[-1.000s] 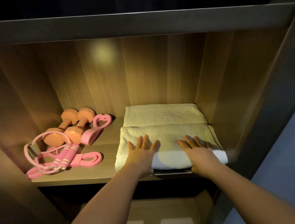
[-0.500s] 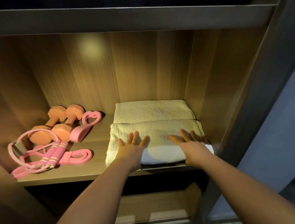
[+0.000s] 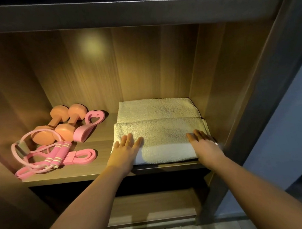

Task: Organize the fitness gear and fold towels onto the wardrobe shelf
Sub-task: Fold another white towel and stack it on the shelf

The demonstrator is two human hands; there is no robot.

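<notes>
Dim overall, w/ warm yellow-orange light inside the brown wood-grain wardrobe compartment (image 3: 151,68). It falls from above; the src is not visible behind the dark grey upper shelf edge (image 3: 119,11). There is a soft round hotspot on the back panel, upper left of centre. Brightest patch is the front fold of the cream folded terry towel (image 3: 163,140): nearly white, texture washed out there. The pair of orange dumbbells (image 3: 63,131) casts short soft shadows. The compartment below is approx. black. The blue-grey wall (image 3: 283,112) at right is cool and unlit. Wide-angle bend: uprights & shelf edges lean toward the corners. Slight smear by the right hand (image 3: 206,146); forearms go soft at the btm edge.
</notes>
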